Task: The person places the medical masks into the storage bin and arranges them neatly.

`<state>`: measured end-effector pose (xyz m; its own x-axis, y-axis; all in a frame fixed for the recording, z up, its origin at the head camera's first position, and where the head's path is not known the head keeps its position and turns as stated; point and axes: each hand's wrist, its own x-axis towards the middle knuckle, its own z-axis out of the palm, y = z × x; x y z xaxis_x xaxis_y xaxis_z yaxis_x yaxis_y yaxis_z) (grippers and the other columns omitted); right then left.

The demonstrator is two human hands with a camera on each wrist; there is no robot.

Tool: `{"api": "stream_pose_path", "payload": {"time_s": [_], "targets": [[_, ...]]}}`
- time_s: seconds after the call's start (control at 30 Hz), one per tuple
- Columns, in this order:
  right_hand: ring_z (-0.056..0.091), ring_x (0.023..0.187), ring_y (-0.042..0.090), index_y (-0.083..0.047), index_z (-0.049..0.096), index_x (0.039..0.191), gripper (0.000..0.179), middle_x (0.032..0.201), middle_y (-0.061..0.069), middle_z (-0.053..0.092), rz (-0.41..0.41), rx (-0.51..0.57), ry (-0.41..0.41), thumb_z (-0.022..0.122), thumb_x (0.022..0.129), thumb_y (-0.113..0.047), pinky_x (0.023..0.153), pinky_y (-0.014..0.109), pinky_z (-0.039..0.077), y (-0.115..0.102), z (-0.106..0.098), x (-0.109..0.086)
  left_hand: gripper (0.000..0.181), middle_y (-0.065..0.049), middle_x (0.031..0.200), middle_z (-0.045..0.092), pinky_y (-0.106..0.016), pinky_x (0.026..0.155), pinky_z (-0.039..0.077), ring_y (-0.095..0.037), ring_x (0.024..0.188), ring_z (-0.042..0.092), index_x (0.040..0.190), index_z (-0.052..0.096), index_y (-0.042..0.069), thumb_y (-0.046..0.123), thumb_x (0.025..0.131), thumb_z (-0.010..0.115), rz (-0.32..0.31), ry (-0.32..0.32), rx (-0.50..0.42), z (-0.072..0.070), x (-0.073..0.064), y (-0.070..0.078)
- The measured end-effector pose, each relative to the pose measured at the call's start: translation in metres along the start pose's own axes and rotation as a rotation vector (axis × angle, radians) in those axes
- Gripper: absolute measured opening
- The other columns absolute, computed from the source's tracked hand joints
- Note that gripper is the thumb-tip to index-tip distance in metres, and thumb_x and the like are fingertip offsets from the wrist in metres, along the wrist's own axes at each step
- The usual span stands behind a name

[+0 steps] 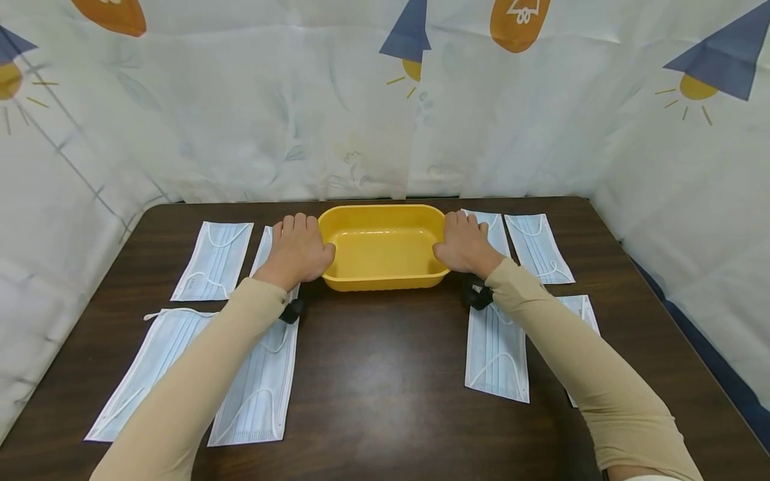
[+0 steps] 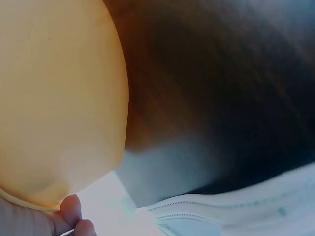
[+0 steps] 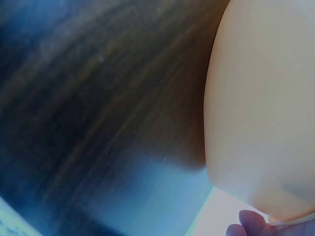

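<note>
A yellow plastic tray [image 1: 388,280] with rounded corners and a bare inside is at the far middle of the table in the head view. My left hand [image 1: 299,248] grips its left end, thumb over the rim and fingers on the outside. At the opposite end my right hand [image 1: 466,244] holds the rim in the same way. In the left wrist view the tray's outer wall [image 2: 59,98] fills the left side, with fingertips [image 2: 71,209] at the rim. The right wrist view shows the wall [image 3: 261,108] and fingertips [image 3: 252,221] beneath the rim.
Pale blue face masks lie flat on both sides of the dark wooden table [image 1: 379,374], among them one at far left [image 1: 213,260], one at near left [image 1: 259,394], one at right [image 1: 496,354] and one at far right [image 1: 538,247]. A printed white curtain [image 1: 301,113] hangs behind.
</note>
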<state>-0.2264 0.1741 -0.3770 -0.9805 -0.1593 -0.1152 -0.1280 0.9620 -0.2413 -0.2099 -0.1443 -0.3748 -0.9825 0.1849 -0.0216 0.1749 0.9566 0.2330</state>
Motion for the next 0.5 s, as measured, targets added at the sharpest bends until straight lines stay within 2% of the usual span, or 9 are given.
{"api": "stream_pose_path", "payload": {"time_s": [0.3,0.5], "targets": [[0.041,0.109,0.037,0.003,0.044,0.135,0.057,0.118,0.019,0.048,0.008,0.001,-0.006,0.046,0.091,-0.032,0.092,0.053,0.031,-0.002,0.002,-0.009,0.043,-0.021,0.108,0.043,-0.058,0.1,0.029,-0.04,0.108,0.036,0.114,0.047,-0.008,0.03,0.095,0.04,-0.004,0.027,-0.011,0.003,-0.009,0.001],[0.039,0.101,0.036,0.002,0.046,0.125,0.047,0.11,0.017,0.047,0.0,0.015,-0.001,0.045,0.09,-0.03,0.086,0.049,0.028,-0.002,0.003,-0.015,0.044,-0.022,0.108,0.044,-0.059,0.1,0.029,-0.041,0.108,0.036,0.113,0.047,-0.009,0.03,0.096,0.038,0.0,0.036,-0.004,0.003,-0.019,0.004]]}}
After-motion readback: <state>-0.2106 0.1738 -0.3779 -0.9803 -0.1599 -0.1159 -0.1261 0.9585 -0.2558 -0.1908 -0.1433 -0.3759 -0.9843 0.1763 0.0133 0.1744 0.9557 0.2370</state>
